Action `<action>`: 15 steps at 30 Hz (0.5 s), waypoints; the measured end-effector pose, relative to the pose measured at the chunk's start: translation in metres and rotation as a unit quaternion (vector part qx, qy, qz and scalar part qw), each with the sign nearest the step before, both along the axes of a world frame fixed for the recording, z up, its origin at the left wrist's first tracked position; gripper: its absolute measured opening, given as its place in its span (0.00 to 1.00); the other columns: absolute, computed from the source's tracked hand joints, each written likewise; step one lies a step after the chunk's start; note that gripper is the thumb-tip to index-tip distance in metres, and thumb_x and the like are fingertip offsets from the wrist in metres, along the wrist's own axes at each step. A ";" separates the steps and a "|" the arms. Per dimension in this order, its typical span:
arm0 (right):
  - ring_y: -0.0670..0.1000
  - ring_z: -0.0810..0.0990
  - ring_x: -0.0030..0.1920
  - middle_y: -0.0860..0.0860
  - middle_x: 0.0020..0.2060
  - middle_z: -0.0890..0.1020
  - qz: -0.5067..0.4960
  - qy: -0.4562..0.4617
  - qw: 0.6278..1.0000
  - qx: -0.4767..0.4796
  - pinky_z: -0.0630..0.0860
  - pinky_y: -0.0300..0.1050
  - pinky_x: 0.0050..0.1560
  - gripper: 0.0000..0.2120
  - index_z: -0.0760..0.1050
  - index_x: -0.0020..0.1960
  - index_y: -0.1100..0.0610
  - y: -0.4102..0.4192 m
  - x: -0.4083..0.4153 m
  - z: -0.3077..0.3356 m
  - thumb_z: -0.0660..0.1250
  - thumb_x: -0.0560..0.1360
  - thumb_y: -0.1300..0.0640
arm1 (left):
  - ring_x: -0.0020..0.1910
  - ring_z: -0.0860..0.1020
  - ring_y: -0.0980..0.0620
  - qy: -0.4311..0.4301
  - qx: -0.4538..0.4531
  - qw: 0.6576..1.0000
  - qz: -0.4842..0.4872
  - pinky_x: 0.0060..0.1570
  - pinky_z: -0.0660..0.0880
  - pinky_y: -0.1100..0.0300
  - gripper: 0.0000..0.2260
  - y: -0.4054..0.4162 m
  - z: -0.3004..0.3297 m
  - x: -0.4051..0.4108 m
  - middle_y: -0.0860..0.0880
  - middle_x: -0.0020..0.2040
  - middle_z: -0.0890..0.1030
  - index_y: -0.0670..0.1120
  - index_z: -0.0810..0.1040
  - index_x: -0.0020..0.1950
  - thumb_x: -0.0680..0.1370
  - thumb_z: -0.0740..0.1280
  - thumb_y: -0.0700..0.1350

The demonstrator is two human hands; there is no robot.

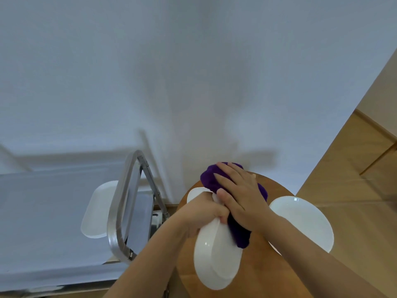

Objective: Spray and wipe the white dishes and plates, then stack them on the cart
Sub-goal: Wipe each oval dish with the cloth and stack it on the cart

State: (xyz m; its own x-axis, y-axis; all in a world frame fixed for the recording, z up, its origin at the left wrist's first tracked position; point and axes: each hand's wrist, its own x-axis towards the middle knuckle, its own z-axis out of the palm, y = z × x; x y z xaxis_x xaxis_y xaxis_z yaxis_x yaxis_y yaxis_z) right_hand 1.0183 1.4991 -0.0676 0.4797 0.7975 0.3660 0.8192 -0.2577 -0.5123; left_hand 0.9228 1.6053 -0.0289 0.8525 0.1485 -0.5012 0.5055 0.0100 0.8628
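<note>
Over the round wooden table (260, 267) my left hand (204, 214) grips the upper rim of a white oval dish (214, 259), held tilted on edge. My right hand (238, 196) lies flat on a purple cloth (236, 229) and presses it against the dish's right side. A second white dish (193, 193) peeks out behind my left hand. A white round plate (305, 222) rests on the table at the right. On the metal cart (126, 203) to the left lies a white rectangular dish (96, 211).
The cart's curved steel handle (120, 214) stands between its tray and the table. A white wall fills the upper view. Wooden flooring or panels (354, 164) show at the right.
</note>
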 end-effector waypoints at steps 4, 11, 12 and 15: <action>0.44 0.69 0.59 0.45 0.61 0.75 -0.065 0.041 0.995 0.059 0.65 0.44 0.57 0.26 0.73 0.64 0.51 0.002 0.012 0.004 0.48 0.76 0.40 | 0.53 0.79 0.37 -0.025 0.018 1.000 -0.003 0.55 0.77 0.42 0.27 -0.003 -0.001 -0.004 0.36 0.54 0.79 0.39 0.74 0.59 0.60 0.67 0.41; 0.51 0.73 0.58 0.43 0.54 0.73 -0.160 0.271 0.947 0.071 0.70 0.57 0.61 0.25 0.64 0.60 0.36 0.000 0.023 -0.001 0.49 0.68 0.27 | 0.40 0.82 0.47 -0.128 -0.029 0.988 0.083 0.38 0.79 0.55 0.15 0.006 -0.004 -0.003 0.47 0.39 0.82 0.43 0.81 0.44 0.60 0.66 0.38; 0.51 0.74 0.56 0.46 0.54 0.73 -0.158 0.271 0.946 0.081 0.72 0.57 0.58 0.27 0.63 0.63 0.39 0.000 0.020 -0.002 0.51 0.68 0.28 | 0.39 0.82 0.48 -0.136 -0.042 0.984 0.104 0.37 0.79 0.55 0.13 0.007 -0.005 -0.002 0.47 0.38 0.83 0.44 0.82 0.42 0.60 0.65 0.38; 0.49 0.75 0.52 0.49 0.54 0.73 -0.147 0.294 0.941 0.084 0.75 0.54 0.55 0.28 0.65 0.62 0.41 -0.001 0.010 -0.006 0.57 0.67 0.30 | 0.37 0.82 0.46 -0.158 -0.070 0.969 0.174 0.37 0.80 0.54 0.11 0.009 -0.008 0.005 0.45 0.36 0.83 0.46 0.84 0.35 0.58 0.65 0.38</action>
State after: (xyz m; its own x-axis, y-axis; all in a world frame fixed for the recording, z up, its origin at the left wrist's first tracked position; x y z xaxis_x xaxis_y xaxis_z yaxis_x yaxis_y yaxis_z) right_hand 1.0287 1.4980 -0.0734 0.8292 0.5534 0.0785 0.2884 -0.3033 -0.9082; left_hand 0.9274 1.6146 -0.0365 0.8771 0.4045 -0.2589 0.1603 0.2616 0.9518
